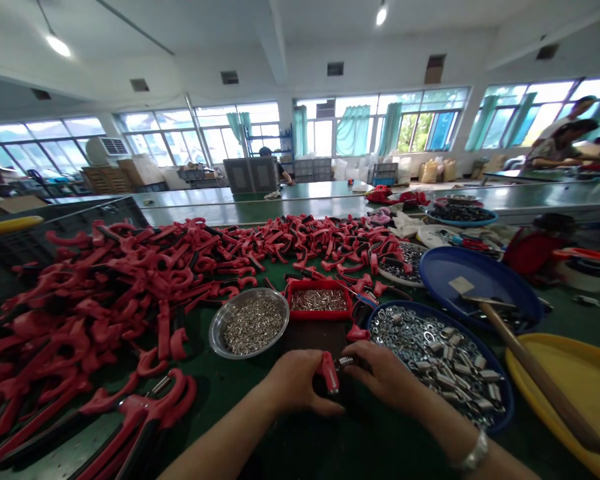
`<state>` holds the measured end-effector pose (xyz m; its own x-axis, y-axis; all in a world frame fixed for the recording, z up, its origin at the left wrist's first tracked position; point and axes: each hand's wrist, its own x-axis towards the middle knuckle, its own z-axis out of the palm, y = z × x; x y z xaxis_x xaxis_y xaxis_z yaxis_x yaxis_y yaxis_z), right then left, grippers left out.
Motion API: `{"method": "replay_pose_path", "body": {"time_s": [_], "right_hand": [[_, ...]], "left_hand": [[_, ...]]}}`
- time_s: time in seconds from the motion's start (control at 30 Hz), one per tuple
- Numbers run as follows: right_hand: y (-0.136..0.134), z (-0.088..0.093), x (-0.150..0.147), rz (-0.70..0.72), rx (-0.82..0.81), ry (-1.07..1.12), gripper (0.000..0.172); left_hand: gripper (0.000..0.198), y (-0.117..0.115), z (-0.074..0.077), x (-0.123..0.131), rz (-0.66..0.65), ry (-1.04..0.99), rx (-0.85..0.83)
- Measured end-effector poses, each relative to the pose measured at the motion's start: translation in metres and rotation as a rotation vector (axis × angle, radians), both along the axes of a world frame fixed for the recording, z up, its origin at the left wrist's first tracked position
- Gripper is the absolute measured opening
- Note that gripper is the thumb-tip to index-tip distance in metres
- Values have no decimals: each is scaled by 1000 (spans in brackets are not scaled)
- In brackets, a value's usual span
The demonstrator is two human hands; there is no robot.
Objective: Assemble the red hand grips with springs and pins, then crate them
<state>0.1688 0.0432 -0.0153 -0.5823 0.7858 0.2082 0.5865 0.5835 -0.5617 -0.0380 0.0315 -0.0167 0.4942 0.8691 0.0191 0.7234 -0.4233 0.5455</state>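
Observation:
My left hand (297, 380) is closed around a red tool piece (329, 373) with a dark lower end, held just above the green tabletop. Close beside it, my right hand (383, 370) pinches a small coil spring (346, 361) near the red piece; whether the two touch I cannot tell. Beyond my hands stand a round bowl (217, 339) of small metal pins and a red tray (321, 315) with more pins. To the right, a blue basin (507, 400) holds springs, nuts and washers. A red-and-black plier-like tool (140, 403) with a spring lies at lower left.
A large heap of red curved tool pieces (145, 280) covers the left and back. At right, a wooden-handled hammer (535, 367) lies across a blue plate (510, 283) and a yellow tray (590, 373). Co-workers (563, 143) are at far tables.

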Motion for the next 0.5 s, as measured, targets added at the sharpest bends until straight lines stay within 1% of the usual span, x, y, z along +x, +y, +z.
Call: {"method": "replay_pose_path", "body": {"time_s": [0.07,0.13,0.23,0.3,0.37,0.4,0.43,0.47,0.5], "right_hand": [[1,-9,-9,-158,57,-67,17],[0,-20,-20,-272,136,-166,19],[-1,-27,-31,-332,223,-287,22],[-1,-23,-28,-325,231,-295,21],[1,-12,-10,-317,246,-264,21],[2,-5,6,-338,270,-256,23],[5,2,25,-398,312,-260,26],[9,7,50,-498,361,-289,29],[14,11,77,-644,416,-332,33]], "left_hand": [[61,8,-3,-3,75,162,96],[68,14,-7,-5,110,275,162],[76,15,-12,-5,114,356,235],[79,16,-12,-7,89,378,238],[80,21,-6,-10,30,379,218],[77,27,0,-11,6,376,200],[69,35,6,-13,12,378,179],[60,46,13,-14,48,385,158],[51,59,19,-14,115,398,142]]}}
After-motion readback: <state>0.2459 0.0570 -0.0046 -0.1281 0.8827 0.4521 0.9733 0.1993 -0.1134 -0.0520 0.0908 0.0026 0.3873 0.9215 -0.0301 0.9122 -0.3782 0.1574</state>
